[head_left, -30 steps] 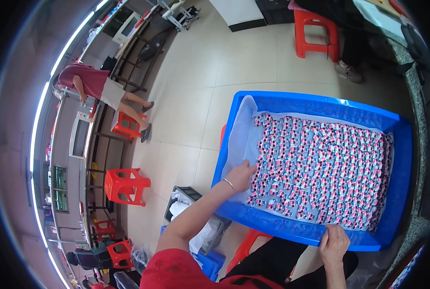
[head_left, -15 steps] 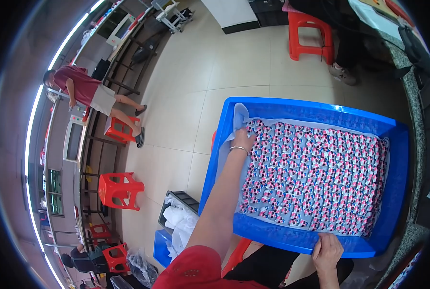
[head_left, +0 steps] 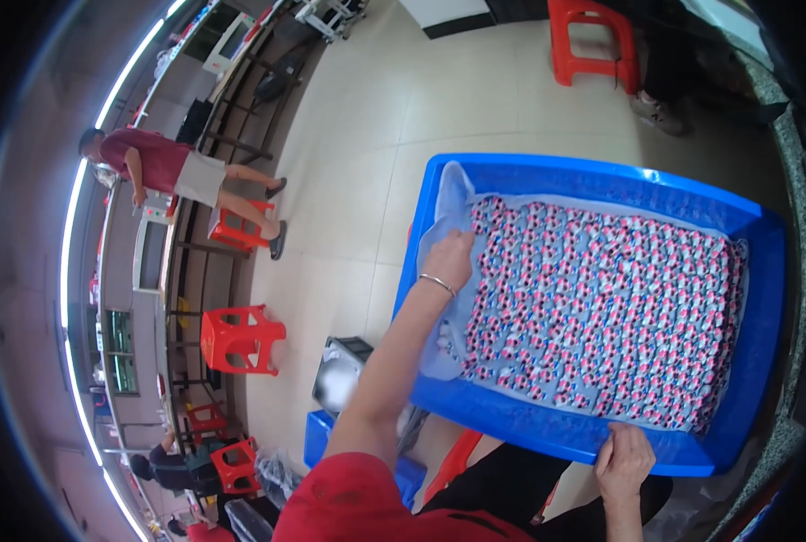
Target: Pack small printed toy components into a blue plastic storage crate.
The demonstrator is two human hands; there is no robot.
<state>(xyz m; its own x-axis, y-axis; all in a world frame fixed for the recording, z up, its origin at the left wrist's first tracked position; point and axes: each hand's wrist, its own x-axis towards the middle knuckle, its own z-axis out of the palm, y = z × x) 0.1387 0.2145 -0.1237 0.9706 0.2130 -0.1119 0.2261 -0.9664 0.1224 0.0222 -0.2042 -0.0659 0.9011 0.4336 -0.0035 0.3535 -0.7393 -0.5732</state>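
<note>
Clasping blue tray rim (head_left: 529, 429), right grip (head_left: 625, 459); left grip (head_left: 449, 257) at liner edge (head_left: 454, 191), closure unclear.

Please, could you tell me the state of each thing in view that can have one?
Blue plastic tray: open-topped, loaded.
White liner: spread under the pieces, raised at the left edge.
Small printed pieces: packed closely, roughly in rows.
Left hand: at the liner's left side, fingers bent.
Right hand: closed on the tray's near rim.
Tube lights: lit.
</note>
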